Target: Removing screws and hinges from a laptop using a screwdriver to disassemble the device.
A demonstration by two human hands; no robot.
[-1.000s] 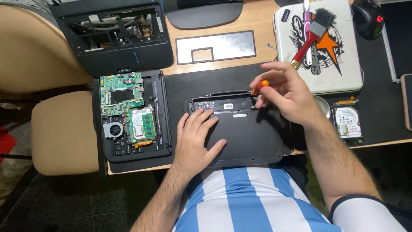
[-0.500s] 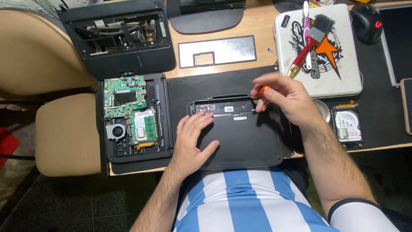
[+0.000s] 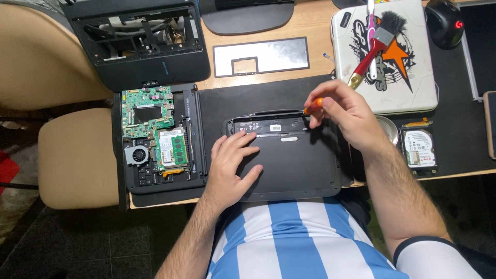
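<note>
A: Head view, quick pass. Left hand (image 3: 231,166)?

B: Flat, palm down, fingers spread wide on the black plastic laptop base (image 3: 289,160) at lower centre of the frame. It grips nothing, just presses on the shell.

A: Right hand (image 3: 345,114)?

B: Right of centre, above the base's upper right corner. Fingers curled tight and pinched round an orange-handled screwdriver (image 3: 313,106). Only the orange end shows, so I can't tell where the tip sits.

A: Where does the base lie?

B: On a black desk mat (image 3: 248,101), near the front edge of the wooden desk (image 3: 310,28), just above the person's blue-and-white striped shirt.

A: Anything else?

B: An opened laptop chassis with green circuit board and small fan (image 3: 155,137) lies just left of the left hand. A black gutted laptop shell (image 3: 139,39) is at upper left. A grey keyboard bezel plate (image 3: 261,56) sits at upper centre. A white stickered case (image 3: 385,57) is at upper right, with a red-handled brush (image 3: 374,51) lying on it. A bare hard drive (image 3: 419,149) is at right, near the right forearm. A black mouse (image 3: 444,23) is in the top right corner.
</note>
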